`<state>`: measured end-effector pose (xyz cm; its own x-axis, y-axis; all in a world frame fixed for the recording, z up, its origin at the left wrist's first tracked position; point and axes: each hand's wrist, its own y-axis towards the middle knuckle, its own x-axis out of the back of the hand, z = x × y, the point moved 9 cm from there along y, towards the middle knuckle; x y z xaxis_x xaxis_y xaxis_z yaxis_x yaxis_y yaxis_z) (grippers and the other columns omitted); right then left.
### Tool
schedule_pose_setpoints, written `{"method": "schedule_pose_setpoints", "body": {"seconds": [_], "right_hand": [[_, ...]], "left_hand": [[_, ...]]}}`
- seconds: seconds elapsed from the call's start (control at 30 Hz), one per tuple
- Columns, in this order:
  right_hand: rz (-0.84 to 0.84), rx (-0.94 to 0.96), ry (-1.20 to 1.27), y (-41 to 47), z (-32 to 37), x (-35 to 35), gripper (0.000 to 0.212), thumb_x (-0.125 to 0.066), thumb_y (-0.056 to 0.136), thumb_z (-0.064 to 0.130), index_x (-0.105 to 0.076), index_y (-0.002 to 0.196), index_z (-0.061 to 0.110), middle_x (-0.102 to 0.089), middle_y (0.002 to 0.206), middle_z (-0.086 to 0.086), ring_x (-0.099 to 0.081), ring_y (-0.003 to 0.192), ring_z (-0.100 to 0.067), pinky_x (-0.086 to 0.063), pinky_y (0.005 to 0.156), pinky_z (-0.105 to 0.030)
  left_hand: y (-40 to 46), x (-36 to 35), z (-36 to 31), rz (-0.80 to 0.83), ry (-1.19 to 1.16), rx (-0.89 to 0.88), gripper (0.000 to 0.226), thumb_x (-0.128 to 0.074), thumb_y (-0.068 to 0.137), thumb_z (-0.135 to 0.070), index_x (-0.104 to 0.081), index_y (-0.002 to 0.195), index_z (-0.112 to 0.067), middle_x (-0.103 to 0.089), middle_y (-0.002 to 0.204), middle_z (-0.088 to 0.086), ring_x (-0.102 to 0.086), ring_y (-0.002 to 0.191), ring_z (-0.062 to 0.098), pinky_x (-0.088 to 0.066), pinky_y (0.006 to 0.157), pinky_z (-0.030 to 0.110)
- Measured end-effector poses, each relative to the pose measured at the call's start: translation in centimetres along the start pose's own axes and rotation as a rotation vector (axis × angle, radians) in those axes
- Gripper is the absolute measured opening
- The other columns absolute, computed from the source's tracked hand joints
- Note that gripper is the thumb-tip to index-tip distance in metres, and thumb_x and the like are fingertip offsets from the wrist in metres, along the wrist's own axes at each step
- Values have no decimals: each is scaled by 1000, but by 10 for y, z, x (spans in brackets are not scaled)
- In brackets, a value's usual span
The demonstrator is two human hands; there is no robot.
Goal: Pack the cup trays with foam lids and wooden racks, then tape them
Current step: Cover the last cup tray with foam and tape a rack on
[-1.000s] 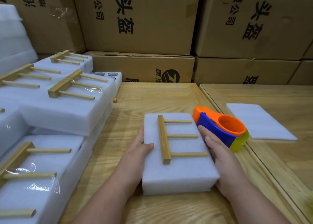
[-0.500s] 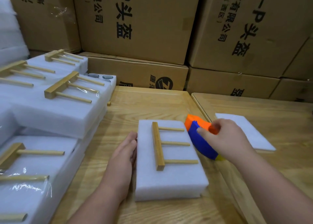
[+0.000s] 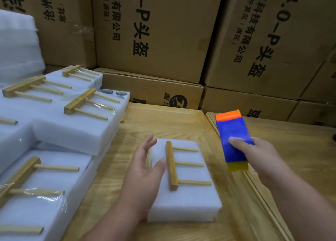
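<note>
A white foam-covered cup tray [image 3: 189,202] lies on the wooden table [image 3: 163,124] in front of me. A wooden rack [image 3: 172,165] with three pegs rests on its lid. My left hand [image 3: 145,175] lies against the tray's left side, fingers straight, thumb on the lid beside the rack. My right hand [image 3: 258,158] grips a blue, orange and yellow tape dispenser [image 3: 232,137], lifted off the table to the right of the tray.
Stacks of taped foam trays with racks [image 3: 72,124] fill the left side. One open tray [image 3: 116,95] shows cup holes. Cardboard boxes [image 3: 154,31] wall the back. A second wooden table [image 3: 300,149] adjoins on the right.
My right hand took hold of the tape dispenser and lifted it off the table. My left hand shifted along the tray's left side, and its thumb now lies on the lid.
</note>
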<state>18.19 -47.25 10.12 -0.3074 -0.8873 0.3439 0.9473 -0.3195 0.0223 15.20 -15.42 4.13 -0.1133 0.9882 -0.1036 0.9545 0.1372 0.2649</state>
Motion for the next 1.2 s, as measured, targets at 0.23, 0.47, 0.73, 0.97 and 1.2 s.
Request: {"method": "schedule_pose_setpoints", "body": {"seconds": [0.23,0.47,0.73,0.97,1.2], "right_hand": [[371,-1,910,-69,49,-45,43,-67,88,28,-71,123,4,-69,126,-21,-68,116,-32,-55,99,-48],[555,-140,1179,-108,46,-78,64,-91,65,20,-71,124,3,-74,108,-20,-75,92,-28,-61,80,-44],[703,-9,856,-122,47,-81,68,-96,65,35,-72,122,4,-70,119,-27,-72,104,-35,-58,88,-45],[797,114,434,-133,53,-78,57,-89,75,43,-70,120,13,-70,118,-24,-69,108,-36,-57,88,-41],[847,140,217,-138,57,-77,58,-86,75,51,-69,121,20,-70,120,-15,-68,111,-33,-58,90,-40]], "left_hand": [[-9,-66,-83,334,277,-151,106,-80,59,-75,-9,137,-81,-24,139,-57,-30,137,-14,-34,107,27],[-24,-57,-85,423,269,-116,133,-90,48,-73,4,143,-76,-37,133,-57,-43,123,-26,-41,93,3],[-20,-37,-89,436,42,27,96,-73,55,-88,-40,142,-65,-51,141,-37,-50,129,-12,-46,106,25],[12,-4,-116,245,21,242,55,-55,71,-80,-82,92,-37,-79,97,-3,-72,81,12,-52,74,34],[15,-14,-123,458,49,295,33,-73,82,-53,-76,84,-20,-75,85,4,-65,70,13,-45,60,24]]}}
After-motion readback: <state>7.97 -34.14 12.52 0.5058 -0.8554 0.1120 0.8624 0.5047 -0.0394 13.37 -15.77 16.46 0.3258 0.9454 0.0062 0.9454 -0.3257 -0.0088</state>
